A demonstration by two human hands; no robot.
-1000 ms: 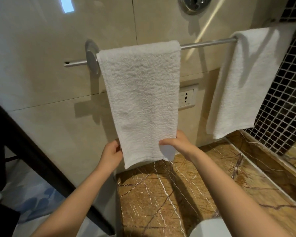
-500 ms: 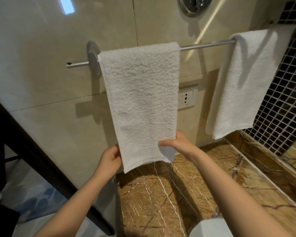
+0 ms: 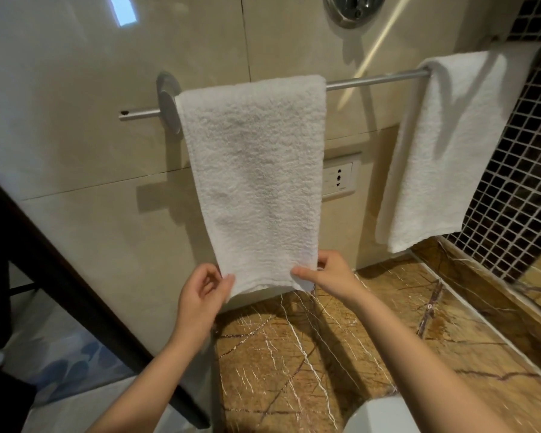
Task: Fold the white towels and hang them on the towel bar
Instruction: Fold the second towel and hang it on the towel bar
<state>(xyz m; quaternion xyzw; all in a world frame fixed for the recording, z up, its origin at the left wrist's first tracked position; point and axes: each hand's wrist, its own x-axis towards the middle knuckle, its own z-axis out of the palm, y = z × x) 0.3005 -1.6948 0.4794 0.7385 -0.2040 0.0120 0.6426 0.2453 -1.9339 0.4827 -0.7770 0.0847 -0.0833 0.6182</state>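
A folded white towel hangs over the left half of the metal towel bar on the beige tiled wall. My left hand pinches its lower left corner between thumb and fingers. My right hand grips the lower right corner, thumb in front of the cloth. A second folded white towel hangs on the right end of the same bar, untouched.
A wall socket sits behind the left towel's right edge. Brown marble countertop lies below, with a white basin rim at the bottom. A dark mosaic wall stands right, a dark door frame left.
My left hand has moved from beside and behind the towel's edge to the front and now pinches the lower left corner. My right hand keeps its hold on the right corner.
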